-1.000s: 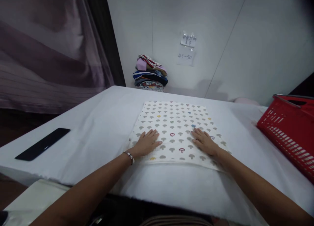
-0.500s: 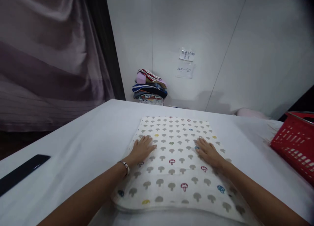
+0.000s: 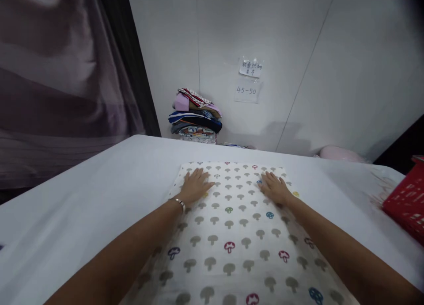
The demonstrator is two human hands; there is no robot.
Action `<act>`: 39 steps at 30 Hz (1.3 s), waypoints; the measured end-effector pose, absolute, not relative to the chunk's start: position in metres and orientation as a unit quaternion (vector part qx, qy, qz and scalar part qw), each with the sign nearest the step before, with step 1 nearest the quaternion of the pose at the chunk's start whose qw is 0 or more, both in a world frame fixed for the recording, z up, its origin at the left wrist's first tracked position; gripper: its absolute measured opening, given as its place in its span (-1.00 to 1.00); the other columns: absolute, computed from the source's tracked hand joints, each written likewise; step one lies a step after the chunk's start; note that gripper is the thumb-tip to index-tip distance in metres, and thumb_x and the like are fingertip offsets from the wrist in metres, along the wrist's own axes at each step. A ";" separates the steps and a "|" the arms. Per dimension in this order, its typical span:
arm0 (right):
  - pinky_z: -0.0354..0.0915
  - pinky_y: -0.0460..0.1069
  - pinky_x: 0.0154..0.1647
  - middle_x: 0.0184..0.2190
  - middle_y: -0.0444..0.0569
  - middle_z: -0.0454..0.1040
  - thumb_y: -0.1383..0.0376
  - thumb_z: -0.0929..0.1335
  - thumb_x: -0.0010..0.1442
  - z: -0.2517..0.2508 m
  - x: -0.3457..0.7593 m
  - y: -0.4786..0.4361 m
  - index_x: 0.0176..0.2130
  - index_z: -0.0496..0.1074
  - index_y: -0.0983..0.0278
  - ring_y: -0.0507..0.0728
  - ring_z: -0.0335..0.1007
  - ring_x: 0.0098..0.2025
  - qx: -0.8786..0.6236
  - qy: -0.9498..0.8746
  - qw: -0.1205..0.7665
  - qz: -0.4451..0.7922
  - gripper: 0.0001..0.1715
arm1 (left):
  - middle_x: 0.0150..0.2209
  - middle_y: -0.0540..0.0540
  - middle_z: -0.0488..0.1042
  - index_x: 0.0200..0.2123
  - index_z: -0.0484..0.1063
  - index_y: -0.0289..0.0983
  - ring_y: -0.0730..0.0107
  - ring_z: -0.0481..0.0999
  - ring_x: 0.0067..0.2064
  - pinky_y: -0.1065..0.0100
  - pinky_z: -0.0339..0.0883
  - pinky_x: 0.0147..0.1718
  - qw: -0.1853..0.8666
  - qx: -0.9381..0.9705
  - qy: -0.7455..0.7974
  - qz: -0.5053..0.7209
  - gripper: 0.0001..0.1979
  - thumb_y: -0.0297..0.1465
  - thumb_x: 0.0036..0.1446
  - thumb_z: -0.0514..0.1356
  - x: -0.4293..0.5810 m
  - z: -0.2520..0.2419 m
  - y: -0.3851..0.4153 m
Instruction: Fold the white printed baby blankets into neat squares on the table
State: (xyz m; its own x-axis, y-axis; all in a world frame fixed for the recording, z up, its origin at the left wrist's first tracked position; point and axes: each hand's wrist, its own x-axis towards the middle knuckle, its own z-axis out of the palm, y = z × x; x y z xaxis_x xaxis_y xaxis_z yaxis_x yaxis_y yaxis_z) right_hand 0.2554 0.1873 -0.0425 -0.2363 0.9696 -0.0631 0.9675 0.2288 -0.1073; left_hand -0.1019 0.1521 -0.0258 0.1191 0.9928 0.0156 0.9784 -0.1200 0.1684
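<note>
Looking down at this mushroom-print cloth (image 3: 232,234), I'd call it soft and light. It looks like a doubled-up cotton blanket or towel, limp rather than stiff, so it'd sag and crease the second it's lifted from one spot. It's not fragile and I doubt it's slippery on the white table cover (image 3: 92,199). If I had to grab it, I'd pinch two corners or an edge, not the middle. It lies flat dead centre on the table, running from the near edge at 6 o'clock toward the wall at 12. It's off-white with rows of little grey mushrooms, plus a few red, blue, green and yellow ones. Both hands are palm-down on its far end with fingers laid out flat, gripping nothing: the left hand (image 3: 195,186) at about 11 o'clock on the cloth with a bracelet (image 3: 180,203) on the wrist, the right hand (image 3: 273,188) at about 1. Off the cloth there's a stack of folded clothes (image 3: 195,117) against the wall at 11 o'clock and a red basket (image 3: 406,203) at 3.
</note>
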 end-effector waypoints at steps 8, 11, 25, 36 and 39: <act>-0.15 0.40 0.25 0.36 0.00 -0.08 -0.08 -0.02 0.28 -0.043 0.251 0.247 0.29 0.06 0.16 0.31 -0.27 0.37 -0.637 -0.768 0.012 0.066 -0.27 | 0.37 -0.15 -0.10 0.28 0.07 -0.16 0.03 -0.15 0.36 -0.18 -0.24 0.22 0.072 0.722 0.687 0.041 -0.33 0.05 0.21 -0.17 -0.113 -0.036 0.208; -0.19 0.34 0.28 0.37 0.01 -0.13 -0.12 -0.02 0.27 -0.047 0.253 0.254 0.31 0.03 0.17 0.29 -0.31 0.38 -0.648 -0.759 0.011 0.062 -0.23 | 0.36 -0.17 -0.08 0.28 0.07 -0.21 0.03 -0.15 0.36 -0.15 -0.23 0.23 0.053 0.723 0.688 0.039 -0.29 0.06 0.20 -0.18 -0.120 -0.038 0.215; -0.14 0.37 0.26 0.38 0.02 -0.17 -0.13 -0.01 0.26 -0.054 0.305 0.252 0.32 -0.02 0.17 0.30 -0.29 0.38 -0.700 -0.713 0.010 0.050 -0.21 | 0.38 -0.17 -0.17 0.32 -0.03 -0.24 0.08 -0.20 0.38 -0.11 -0.22 0.25 0.030 0.718 0.695 0.017 -0.27 0.04 0.20 -0.18 -0.151 -0.032 0.203; -0.19 0.33 0.31 0.37 0.04 -0.13 -0.08 -0.01 0.29 -0.048 0.315 0.164 0.31 0.04 0.23 0.28 -0.31 0.38 -0.661 -0.749 0.012 0.043 -0.24 | 0.37 -0.18 -0.18 0.31 0.01 -0.26 0.12 -0.22 0.38 -0.05 -0.28 0.27 0.046 0.751 0.658 0.002 -0.31 -0.01 0.23 -0.17 -0.146 -0.021 0.140; -0.19 0.31 0.32 0.37 0.00 -0.12 -0.13 -0.01 0.27 -0.060 0.332 0.094 0.33 0.01 0.17 0.27 -0.30 0.38 -0.622 -0.782 0.013 0.034 -0.21 | 0.37 -0.14 -0.14 0.32 0.02 -0.21 0.14 -0.18 0.38 0.02 -0.27 0.28 0.057 0.786 0.616 0.015 -0.29 0.04 0.21 -0.15 -0.146 -0.030 0.076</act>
